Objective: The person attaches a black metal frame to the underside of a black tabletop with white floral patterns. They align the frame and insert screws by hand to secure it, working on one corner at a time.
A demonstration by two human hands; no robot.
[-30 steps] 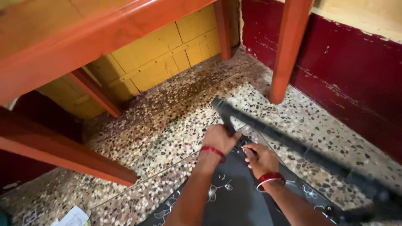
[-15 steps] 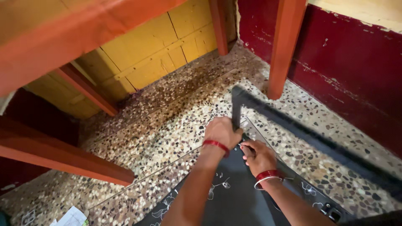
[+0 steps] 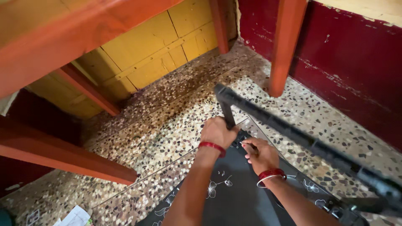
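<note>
- Left hand [image 3: 217,133]: closed around the short upright bar [image 3: 228,114] of a dark metal frame, just below the corner where that bar meets the long rail; a red bangle sits on the wrist.
- Right hand [image 3: 260,154]: fingers partly curled and pinched on a small part at the foot of the upright bar, just beside the left hand; what it pinches is too small to tell. Red and pale bangles ring the wrist.
- Long rail [image 3: 301,138]: a dark ribbed bar running from the raised corner down toward the lower right, lifted clear of the floor.
- Dark panel [image 3: 234,196]: black sheet with pale flower outlines, lying low under both forearms, with the frame at its edge.
- Handling, as a judgement: the frame looks rigid and fairly heavy, unlikely to flex; the ribbed bar offers a sure hold near the corner. The panel looks smooth and possibly slippery, so the frame is the better hold.
- Surroundings: speckled terrazzo floor [image 3: 167,134], red wooden legs [image 3: 284,46], yellow boards [image 3: 159,54], dark red wall [image 3: 356,62].
</note>
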